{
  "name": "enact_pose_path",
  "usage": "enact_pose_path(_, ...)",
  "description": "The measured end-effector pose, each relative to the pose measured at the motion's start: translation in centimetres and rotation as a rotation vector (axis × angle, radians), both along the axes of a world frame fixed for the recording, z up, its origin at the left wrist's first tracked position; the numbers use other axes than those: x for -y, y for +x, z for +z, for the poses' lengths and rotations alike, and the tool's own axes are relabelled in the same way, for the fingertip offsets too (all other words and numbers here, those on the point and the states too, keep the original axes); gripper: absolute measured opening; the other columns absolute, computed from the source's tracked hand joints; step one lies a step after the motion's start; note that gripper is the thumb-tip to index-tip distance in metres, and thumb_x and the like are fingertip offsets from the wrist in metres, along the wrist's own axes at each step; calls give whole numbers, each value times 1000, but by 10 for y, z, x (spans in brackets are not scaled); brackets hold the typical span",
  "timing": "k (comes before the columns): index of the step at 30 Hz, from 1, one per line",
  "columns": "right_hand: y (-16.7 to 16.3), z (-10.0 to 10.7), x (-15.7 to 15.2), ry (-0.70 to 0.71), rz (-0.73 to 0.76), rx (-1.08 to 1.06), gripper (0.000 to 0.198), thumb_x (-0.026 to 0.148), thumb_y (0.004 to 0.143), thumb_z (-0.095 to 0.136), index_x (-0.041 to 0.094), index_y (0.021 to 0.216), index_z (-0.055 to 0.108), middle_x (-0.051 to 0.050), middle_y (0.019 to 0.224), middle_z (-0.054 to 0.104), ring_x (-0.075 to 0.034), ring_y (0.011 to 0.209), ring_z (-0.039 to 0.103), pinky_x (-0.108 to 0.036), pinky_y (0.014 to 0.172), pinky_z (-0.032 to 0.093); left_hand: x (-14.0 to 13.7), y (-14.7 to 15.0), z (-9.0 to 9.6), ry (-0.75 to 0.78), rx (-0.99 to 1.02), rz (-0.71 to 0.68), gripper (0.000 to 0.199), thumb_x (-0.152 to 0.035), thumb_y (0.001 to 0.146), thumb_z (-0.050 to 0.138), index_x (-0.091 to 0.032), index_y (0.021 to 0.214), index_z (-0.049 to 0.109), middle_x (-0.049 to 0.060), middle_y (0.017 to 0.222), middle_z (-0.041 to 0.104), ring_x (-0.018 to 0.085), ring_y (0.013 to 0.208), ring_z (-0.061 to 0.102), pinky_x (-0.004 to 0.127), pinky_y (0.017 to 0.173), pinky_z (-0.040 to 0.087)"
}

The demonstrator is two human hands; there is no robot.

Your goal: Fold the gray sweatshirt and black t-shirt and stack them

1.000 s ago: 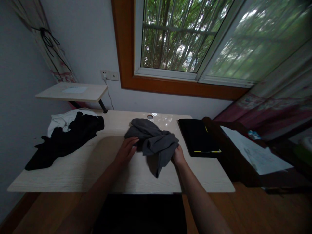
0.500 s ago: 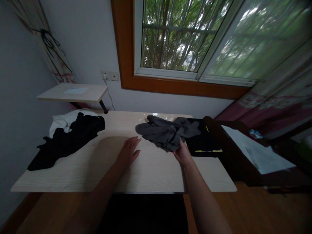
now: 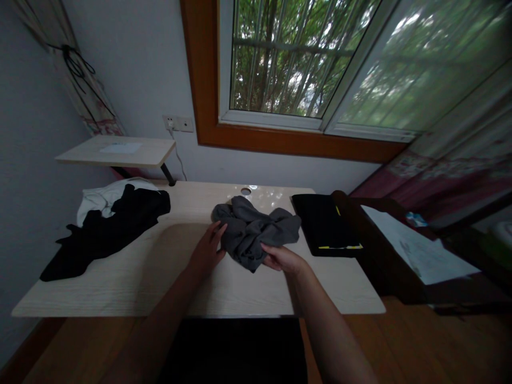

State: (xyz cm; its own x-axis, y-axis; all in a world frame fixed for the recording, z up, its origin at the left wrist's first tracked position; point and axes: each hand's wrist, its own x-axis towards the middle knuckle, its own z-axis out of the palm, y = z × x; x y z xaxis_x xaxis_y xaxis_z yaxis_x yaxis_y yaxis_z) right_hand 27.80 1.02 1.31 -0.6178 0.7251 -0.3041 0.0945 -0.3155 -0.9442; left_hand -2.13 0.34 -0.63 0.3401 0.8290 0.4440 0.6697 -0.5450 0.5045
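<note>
A crumpled dark grey garment (image 3: 256,229) lies bunched in the middle of the light wooden table (image 3: 248,296). My right hand (image 3: 282,258) grips its lower right edge, thumb on top and fingers partly hidden beneath the cloth. At the garment's left side is my left hand (image 3: 207,248), fingers spread and tips touching the fabric. To the right lies a flat, folded black garment (image 3: 326,221) with yellow strips along its edges.
On the left of the table a black garment (image 3: 116,224) lies heaped against a white cloth (image 3: 96,202). A small raised shelf (image 3: 120,151) stands behind them. Right of the table, dark furniture holds a pale sheet (image 3: 416,245). A window is in the wall ahead.
The grey garment has moved left and nearer, off the folded black garment, with my right hand gripping it. My left hand now touches its left side.
</note>
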Motion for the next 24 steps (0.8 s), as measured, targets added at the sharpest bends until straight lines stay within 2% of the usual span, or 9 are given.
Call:
enact_pose_path(2, -12, -2, 2, -17, 154, -7, 68, 77, 88, 50, 21, 50, 45, 5, 34, 37, -5, 32, 24, -23, 38, 11, 1, -2, -2, -50, 44, 33, 87, -8, 79, 64, -31, 155, 31, 15, 157, 30, 28, 125, 56, 48, 104, 52)
enact_pose_path(5, -26, -5, 3, -55, 338, -55, 67, 75, 89, 48, 17, 56, 57, 4, 36, 40, -6, 35, 27, -23, 40, 17, 1, -6, -2, -124, 131, 66, 73, -6, 77, 61, -31, 144, 46, 10, 144, 44, 24, 116, 60, 43, 98, 55)
enact_pose_path(8, -27, -5, 3, -75, 327, -138, 68, 78, 86, 49, 17, 56, 60, 3, 35, 41, -8, 35, 29, -25, 42, 21, -2, -10, 0, -135, 240, 93, 48, -10, 79, 62, -26, 124, 61, 7, 122, 55, 23, 110, 61, 42, 97, 54)
enact_pose_path(10, -21, -1, 0, -68, 210, -195, 68, 79, 83, 50, 19, 53, 59, 2, 35, 43, -8, 34, 29, -25, 43, 24, -4, -12, 3, -100, 331, 123, 31, -17, 82, 64, -23, 112, 66, 6, 111, 59, 23, 105, 61, 41, 95, 54)
enact_pose_path(13, -5, 14, -3, -18, -101, -299, 62, 76, 79, 56, 22, 51, 57, 3, 34, 41, -10, 34, 32, -26, 45, 30, -4, -17, 8, -80, 468, 137, 15, -30, 88, 63, -22, 99, 70, 5, 101, 62, 22, 96, 61, 39, 90, 53)
enact_pose_path(17, 14, 49, -2, 94, -520, -494, 56, 64, 81, 65, 24, 46, 47, 4, 32, 32, -13, 38, 40, -28, 52, 44, 0, -22, 10, -114, 723, 235, 25, -42, 89, 65, -21, 101, 72, 6, 104, 68, 24, 102, 63, 38, 93, 51)
enact_pose_path(20, 20, 72, 0, 166, -674, -624, 56, 60, 87, 62, 25, 47, 45, 6, 33, 29, -12, 38, 42, -31, 62, 53, 3, -26, 7, -187, 1036, 319, 33, -47, 84, 72, -20, 103, 71, 6, 101, 70, 23, 102, 64, 34, 88, 52)
enact_pose_path(22, 20, 83, 0, 194, -716, -676, 47, 56, 91, 61, 25, 56, 55, 6, 39, 41, -13, 42, 49, -32, 69, 56, 3, -30, 6, -284, 1262, 347, 31, -47, 81, 76, -19, 95, 70, 1, 80, 67, 18, 81, 65, 28, 72, 52)
enact_pose_path(24, 16, 89, -2, 208, -745, -705, 31, 51, 91, 62, 27, 72, 65, 3, 60, 64, -15, 60, 65, -33, 77, 58, 2, -35, 6, -348, 1416, 366, 30, -47, 81, 77, -20, 87, 65, -5, 61, 55, 12, 58, 56, 23, 55, 46)
